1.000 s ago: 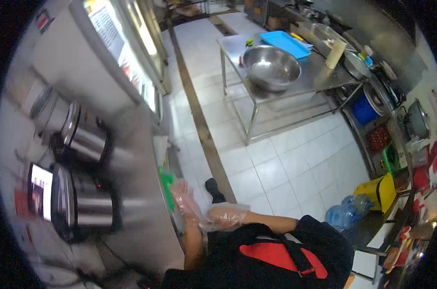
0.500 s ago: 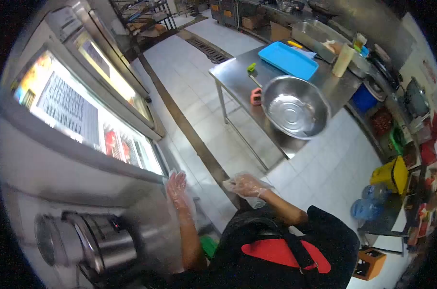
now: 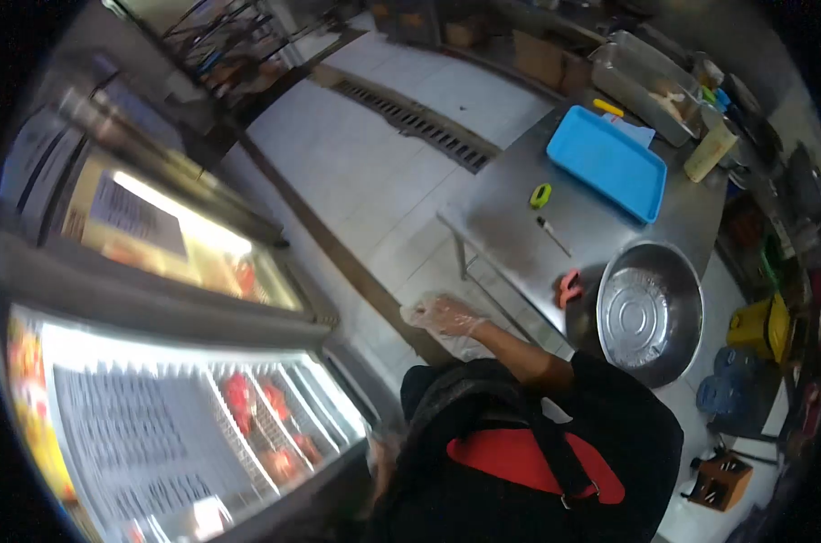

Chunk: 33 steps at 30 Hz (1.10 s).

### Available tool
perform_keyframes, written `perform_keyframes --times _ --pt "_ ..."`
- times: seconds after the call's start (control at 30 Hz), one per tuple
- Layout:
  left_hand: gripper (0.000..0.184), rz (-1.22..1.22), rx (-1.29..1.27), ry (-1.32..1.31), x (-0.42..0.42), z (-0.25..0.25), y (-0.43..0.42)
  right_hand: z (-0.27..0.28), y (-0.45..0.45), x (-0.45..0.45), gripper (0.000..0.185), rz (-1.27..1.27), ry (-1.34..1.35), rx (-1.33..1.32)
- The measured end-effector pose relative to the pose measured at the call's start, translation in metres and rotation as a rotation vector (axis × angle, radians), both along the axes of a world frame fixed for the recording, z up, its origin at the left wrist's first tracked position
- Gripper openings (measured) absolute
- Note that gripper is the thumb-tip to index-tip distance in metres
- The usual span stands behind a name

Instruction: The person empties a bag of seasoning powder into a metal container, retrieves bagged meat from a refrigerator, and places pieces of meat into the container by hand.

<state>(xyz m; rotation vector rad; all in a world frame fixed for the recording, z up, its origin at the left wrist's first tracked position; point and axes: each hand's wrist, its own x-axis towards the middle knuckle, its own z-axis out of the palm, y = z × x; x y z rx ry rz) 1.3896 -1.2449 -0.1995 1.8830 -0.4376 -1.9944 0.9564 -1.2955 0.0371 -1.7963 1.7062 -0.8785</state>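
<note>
My right hand, in a loose clear plastic glove, hangs over the floor beside the steel table. Its fingers look loosely stretched, and I see nothing held in them. The glove's loose tip sticks out past the fingertips. Low by the edge of the lit glass-door fridge is my left hand. My body and dark clothing hide most of it, so its fingers do not show. Behind the glass are wire racks with red packages, and a printed sheet covers part of the door.
On the table are a blue tray, a big steel bowl at the near edge, a green tool, a pen-like stick and a pink object. A floor drain runs beyond. Blue water jugs stand at right.
My view has turned and come closer to the fridge, which now fills the lower left. My left hand has dropped toward the fridge edge, mostly out of sight. My right hand stays out in front.
</note>
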Motion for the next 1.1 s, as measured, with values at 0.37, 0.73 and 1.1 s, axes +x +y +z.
perform_keyframes --times 0.37,0.73,1.1 --pt "0.072 -0.16 -0.054 0.01 -0.114 -0.011 -0.377 -0.261 -0.211 -0.14 0.04 -0.16 0.542 -0.109" --pt "0.067 -0.766 -0.78 0.238 -0.51 0.124 -0.896 -0.158 -0.281 -0.255 0.039 -0.664 0.116 0.626" --pt "0.07 -0.925 -0.571 0.111 -0.687 -0.049 -0.84 -0.089 -0.344 -0.492 0.038 -1.225 -0.216 0.517"
